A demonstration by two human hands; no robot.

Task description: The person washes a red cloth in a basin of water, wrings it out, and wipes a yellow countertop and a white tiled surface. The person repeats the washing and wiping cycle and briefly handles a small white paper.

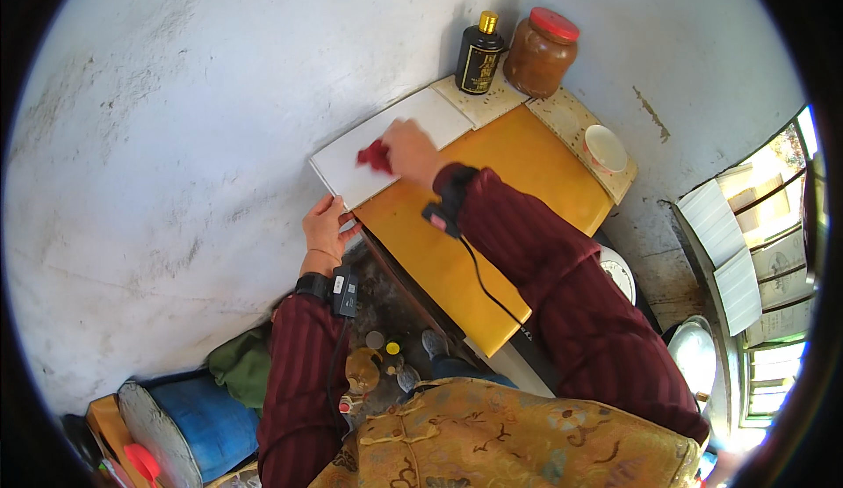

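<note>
My right hand (411, 151), slightly blurred, is closed round a crumpled dark red cloth (376, 157) and presses it on a white board (395, 137) against the wall. With my left hand (327, 231) I grip the board's near left corner, fingertips at its edge. A golden-yellow sheet (474, 224) covers the tabletop beside the board, under my right forearm.
At the table's back stand a black bottle (479, 56) with a gold cap and a brown jar (542, 53) with a red lid. A white bowl (605, 149) sits near the right edge. Several bottles and jars (363, 370) stand on the floor, near a blue drum (198, 418).
</note>
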